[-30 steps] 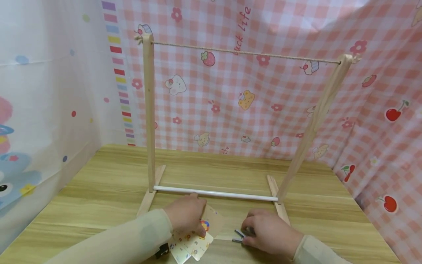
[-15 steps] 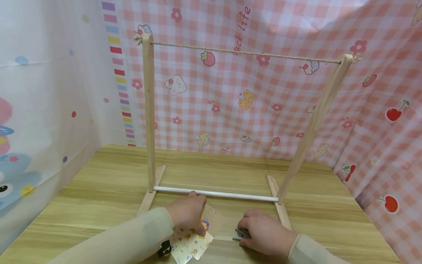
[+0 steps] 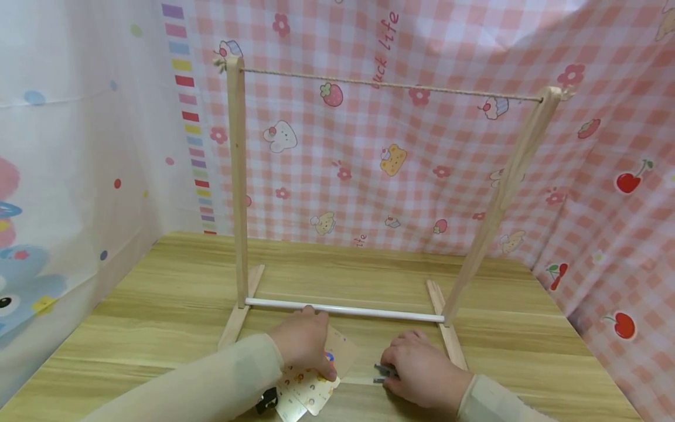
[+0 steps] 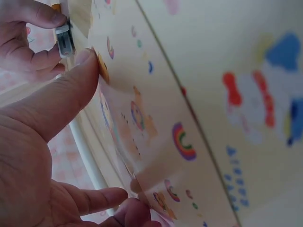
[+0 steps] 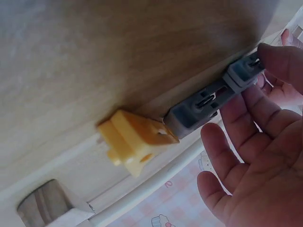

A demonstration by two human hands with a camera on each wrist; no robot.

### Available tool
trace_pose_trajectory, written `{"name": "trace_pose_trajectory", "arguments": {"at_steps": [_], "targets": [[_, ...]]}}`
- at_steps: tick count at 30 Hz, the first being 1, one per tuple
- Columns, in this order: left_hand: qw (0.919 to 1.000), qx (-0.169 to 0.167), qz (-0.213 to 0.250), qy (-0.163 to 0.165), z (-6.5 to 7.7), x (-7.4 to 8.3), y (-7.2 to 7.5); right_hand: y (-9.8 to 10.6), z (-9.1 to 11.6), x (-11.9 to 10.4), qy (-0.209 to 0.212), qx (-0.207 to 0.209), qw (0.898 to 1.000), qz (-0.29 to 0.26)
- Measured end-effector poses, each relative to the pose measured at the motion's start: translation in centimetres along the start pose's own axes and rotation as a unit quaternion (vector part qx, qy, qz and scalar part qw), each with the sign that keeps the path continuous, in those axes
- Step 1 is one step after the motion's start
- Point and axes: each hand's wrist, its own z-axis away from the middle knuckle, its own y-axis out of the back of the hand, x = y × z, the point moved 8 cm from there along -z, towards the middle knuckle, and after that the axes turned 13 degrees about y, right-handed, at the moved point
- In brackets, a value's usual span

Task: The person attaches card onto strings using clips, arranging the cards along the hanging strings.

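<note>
My left hand [image 3: 303, 343] holds a small fan of printed cards [image 3: 311, 392] near the table, thumb on one edge. In the left wrist view the cards [image 4: 156, 104] show rainbows and cartoon figures, with fingertips at their lower edge. Thumb and fingers of my right hand [image 3: 424, 372] pinch a grey clothespin [image 3: 386, 370] low over the table. In the right wrist view that grey clothespin [image 5: 244, 71] has a metal spring; another grey part lies in line with it. Beside it is a yellow clothespin [image 5: 135, 139], hidden behind the hand in the head view.
A wooden frame with a left post [image 3: 238, 176] and a leaning right post [image 3: 498, 211] stands behind my hands. Twine [image 3: 390, 85] spans its top, and a white rod [image 3: 343, 310] joins its feet. Patterned cloth [image 3: 364, 193] hangs behind the wooden table [image 3: 126, 305].
The two ends of the grey clothespin sit slightly differently in my right fingers, which have shifted a little left. My left hand keeps its hold on the cards with hardly any movement.
</note>
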Motion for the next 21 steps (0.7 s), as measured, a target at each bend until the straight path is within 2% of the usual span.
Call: {"name": "trace_pose_trajectory", "arguments": {"at_steps": [8,14,21], "targets": [[0.9988,-0.017,0.044,0.015,0.04,-0.07,0.09,0.46,0.16,-0.18,0.002,0.035,0.999,0.015],[0.9985,-0.017,0.05,0.012,-0.06,-0.19,0.06,0.63,0.11,-0.21,0.001,0.049,0.999,0.011],[0.9984,-0.016,0.05,0.017,-0.27,-0.37,-0.01,0.88,0.06,-0.12,-0.006,0.065,0.998,-0.021]]}}
